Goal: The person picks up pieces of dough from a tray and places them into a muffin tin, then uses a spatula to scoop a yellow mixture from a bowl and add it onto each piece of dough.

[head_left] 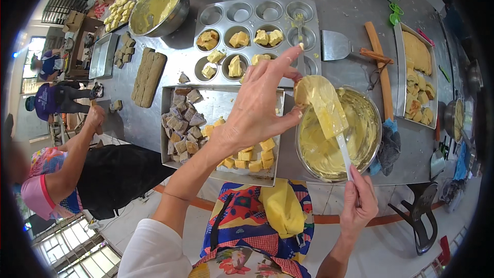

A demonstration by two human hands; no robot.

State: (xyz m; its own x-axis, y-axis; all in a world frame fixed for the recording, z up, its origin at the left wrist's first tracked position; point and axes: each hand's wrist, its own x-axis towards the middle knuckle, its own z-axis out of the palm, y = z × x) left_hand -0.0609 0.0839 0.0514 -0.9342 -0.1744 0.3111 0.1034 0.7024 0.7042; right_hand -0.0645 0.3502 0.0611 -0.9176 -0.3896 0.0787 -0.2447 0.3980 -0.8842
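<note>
My left hand [257,100] pinches a piece of cake [300,93] between thumb and fingers, over the left rim of a steel bowl [380,139]. Pale yellow cream [321,152] coats the inside of that bowl. In my right hand [360,201] is the handle of a spatula [333,118], its blade loaded with cream and touching the cake piece. Beyond my left hand lies a muffin tin [230,24]; several of its cups hold cream-covered pieces, others are bare. Below my left forearm a metal tray [221,99] carries grey-brown cubes [180,126] and yellow cubes [257,157].
A second bowl with cream [177,13] stands at the far left, beside a loaf [148,78]. On the right are a scraper [334,46], a rolling pin [380,72], a dark cloth [388,149] and a tray of bread pieces [435,80]. A co-worker's arm [77,154] reaches in from the left.
</note>
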